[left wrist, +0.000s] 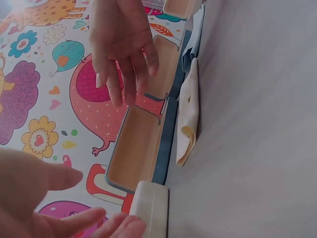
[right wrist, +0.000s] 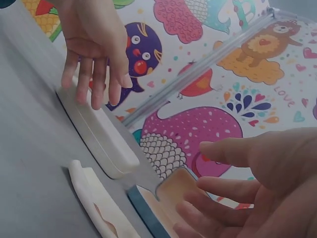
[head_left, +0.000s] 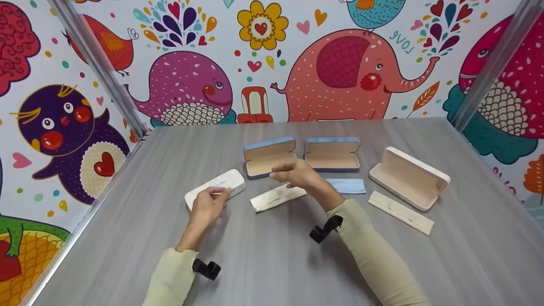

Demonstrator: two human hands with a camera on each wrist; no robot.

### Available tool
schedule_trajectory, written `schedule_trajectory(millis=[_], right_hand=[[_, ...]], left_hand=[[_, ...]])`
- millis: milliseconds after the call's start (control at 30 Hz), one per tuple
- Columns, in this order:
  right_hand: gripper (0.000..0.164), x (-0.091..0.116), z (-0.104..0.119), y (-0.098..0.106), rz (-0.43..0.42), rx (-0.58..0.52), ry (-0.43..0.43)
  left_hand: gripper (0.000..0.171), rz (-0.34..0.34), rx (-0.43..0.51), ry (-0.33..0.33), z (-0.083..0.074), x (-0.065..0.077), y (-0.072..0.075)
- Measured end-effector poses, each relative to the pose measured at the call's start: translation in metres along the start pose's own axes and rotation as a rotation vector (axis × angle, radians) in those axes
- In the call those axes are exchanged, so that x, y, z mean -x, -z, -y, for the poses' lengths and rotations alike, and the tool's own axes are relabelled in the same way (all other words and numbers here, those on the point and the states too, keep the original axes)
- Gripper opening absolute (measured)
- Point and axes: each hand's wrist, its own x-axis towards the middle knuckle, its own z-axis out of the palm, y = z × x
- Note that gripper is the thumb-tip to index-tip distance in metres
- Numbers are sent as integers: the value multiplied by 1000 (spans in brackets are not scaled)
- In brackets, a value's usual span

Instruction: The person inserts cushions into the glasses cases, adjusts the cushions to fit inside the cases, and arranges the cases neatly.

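A closed white glasses case (head_left: pixel 236 180) lies at the left of the table. My left hand (head_left: pixel 208 206) hovers at its near side with loosely extended fingers; whether the fingertips touch the lid is hard to tell. My right hand (head_left: pixel 299 173) is held above a folded cream cloth (head_left: pixel 272 201), in front of an open blue glasses case (head_left: pixel 267 164). In the right wrist view its fingers (right wrist: pixel 228 186) are spread and hold nothing. That hand hides part of the blue case and the cloth's far end.
A second open blue case (head_left: pixel 332 161) stands to the right, with a folded blue cloth (head_left: pixel 350 185) before it. Further right are an open white case (head_left: pixel 403 180) and another cream cloth (head_left: pixel 401 212). Printed wall panels border the grey table (head_left: pixel 263 263).
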Motion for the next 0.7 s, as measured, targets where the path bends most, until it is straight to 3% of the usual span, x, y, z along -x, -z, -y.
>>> schedule_trajectory(millis=[267,467,700], right_hand=[[25,-3,-11,10,-73,139,11],[20,-8,-23,18,-132,231,7],[18,-14,-38,22,-179,334,18]], left_hand=[[28,75,-14,15,-6,-9,-18],[23,70,-176,-61,-11,-15,-35],[21,87,-298,-71,-16,-19,-51]])
